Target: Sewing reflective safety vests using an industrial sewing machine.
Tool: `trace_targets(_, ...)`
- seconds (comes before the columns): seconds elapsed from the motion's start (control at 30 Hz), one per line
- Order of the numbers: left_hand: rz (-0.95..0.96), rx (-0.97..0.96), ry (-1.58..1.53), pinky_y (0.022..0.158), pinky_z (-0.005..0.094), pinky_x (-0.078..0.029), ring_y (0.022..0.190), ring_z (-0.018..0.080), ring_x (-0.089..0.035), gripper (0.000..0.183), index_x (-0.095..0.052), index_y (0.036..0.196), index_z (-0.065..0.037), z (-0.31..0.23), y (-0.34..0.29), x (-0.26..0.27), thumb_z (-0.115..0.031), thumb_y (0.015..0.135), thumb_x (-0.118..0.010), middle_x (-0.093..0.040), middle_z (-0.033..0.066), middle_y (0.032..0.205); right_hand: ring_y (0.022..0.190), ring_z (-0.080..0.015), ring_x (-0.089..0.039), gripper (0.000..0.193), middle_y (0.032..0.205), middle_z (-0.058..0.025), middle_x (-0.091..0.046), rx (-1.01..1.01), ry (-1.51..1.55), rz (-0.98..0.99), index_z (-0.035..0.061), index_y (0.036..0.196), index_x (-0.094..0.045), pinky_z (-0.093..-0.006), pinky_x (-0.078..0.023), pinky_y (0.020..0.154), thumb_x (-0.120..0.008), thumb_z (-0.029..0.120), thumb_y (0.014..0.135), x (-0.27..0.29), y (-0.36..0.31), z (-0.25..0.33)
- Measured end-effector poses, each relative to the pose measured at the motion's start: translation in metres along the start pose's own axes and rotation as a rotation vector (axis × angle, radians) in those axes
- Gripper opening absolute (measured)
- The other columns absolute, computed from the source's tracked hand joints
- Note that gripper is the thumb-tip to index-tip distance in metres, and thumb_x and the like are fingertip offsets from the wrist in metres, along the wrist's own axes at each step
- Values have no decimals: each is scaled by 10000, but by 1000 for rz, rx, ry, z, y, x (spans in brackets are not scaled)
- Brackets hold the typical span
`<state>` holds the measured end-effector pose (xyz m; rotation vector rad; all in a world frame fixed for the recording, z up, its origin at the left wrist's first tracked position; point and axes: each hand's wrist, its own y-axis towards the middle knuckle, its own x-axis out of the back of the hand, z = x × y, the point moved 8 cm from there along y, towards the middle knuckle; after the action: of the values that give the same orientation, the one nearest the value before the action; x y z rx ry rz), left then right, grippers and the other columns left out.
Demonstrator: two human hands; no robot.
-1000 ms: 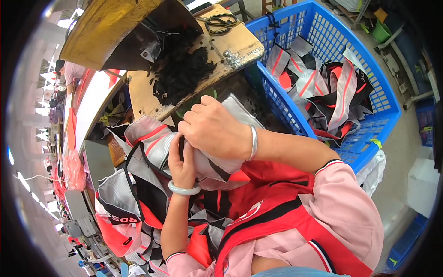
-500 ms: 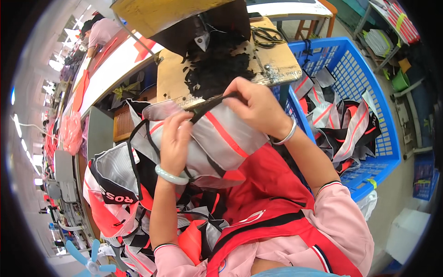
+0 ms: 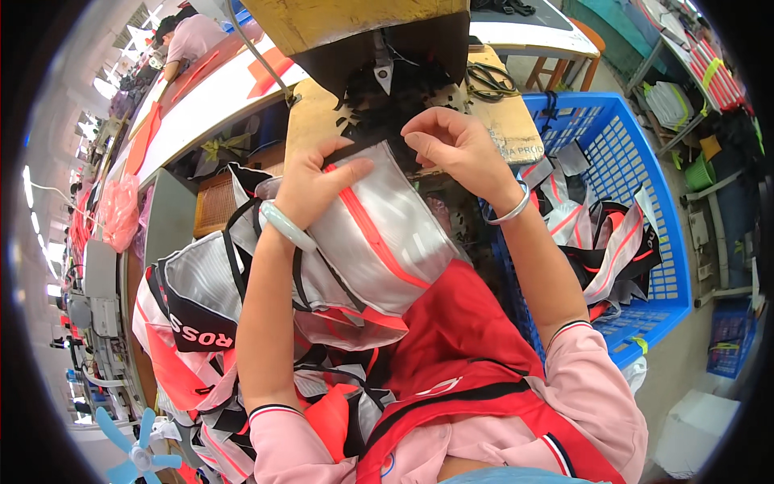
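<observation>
My left hand [image 3: 316, 184] grips the upper edge of a grey fabric piece [image 3: 395, 230] with a red-orange stripe and dark edging, its thumb lying on top. The piece hangs over my lap toward the red apron [image 3: 468, 323]. Beyond the fabric's upper right corner, my right hand [image 3: 466, 155] is raised with its fingers curled and thumb and forefinger close together; whatever they may hold is hidden. Just past the hands stands a machine [image 3: 379, 52] with a yellow cover, dark body and pointed metal tip [image 3: 383, 74]. Black scraps [image 3: 379, 109] lie below the tip.
A blue plastic basket [image 3: 673, 242] at right holds several similar fabric pieces. More pieces are heaped at left [image 3: 201, 282]. Black-handled scissors [image 3: 492, 81] lie on the wooden machine top [image 3: 516, 133]. A person [image 3: 193, 40] sits at a long table far left.
My right hand has let go of the fabric's edge and lifted away. My left hand has moved up and right onto that edge, and the piece now lies flatter.
</observation>
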<state>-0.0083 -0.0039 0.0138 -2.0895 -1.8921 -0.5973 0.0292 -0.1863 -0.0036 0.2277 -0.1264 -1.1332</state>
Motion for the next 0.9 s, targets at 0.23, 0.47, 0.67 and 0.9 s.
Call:
trace_targets(0.23, 108, 60, -29, 706, 210, -472, 760, 50, -580, 242, -669, 979, 8, 6, 23, -10, -141, 804, -746, -662, -10, 852, 699, -52, -559, 169, 786, 2, -633, -5, -32, -24, -6, 929, -646, -210, -468, 623, -666, 147, 861, 5, 21, -13)
trace_targets(0.47, 127, 133, 30, 722, 206, -478, 769, 49, -589, 273, -666, 1005, 7, 25, 42, -7, -161, 808, -753, -664, -12, 880, 678, -56, -539, 155, 758, 6, -605, -31, -97, 32, -19, 897, -636, -220, -455, 599, -641, 123, 835, 8, 41, -29)
trace_targets(0.67, 121, 266, -162, 744, 223, -513, 790, 81, -642, 301, -655, 1078, 0, 44, 66, -4, -138, 825, -741, -691, 27, 930, 621, -56, -477, 152, 729, 34, -536, -122, 70, -15, 25, 921, -603, -205, -385, 578, -614, 173, 888, 3, 55, -45)
trace_targets(0.9, 124, 309, -312, 751, 237, -525, 821, 119, -653, 421, -602, 1159, 42, 48, 73, -3, -167, 821, -741, -686, 73, 978, 613, -53, -463, 152, 723, 35, -541, -156, 251, -43, 29, 941, -623, -200, -379, 583, -624, 168, 880, 3, 68, -56)
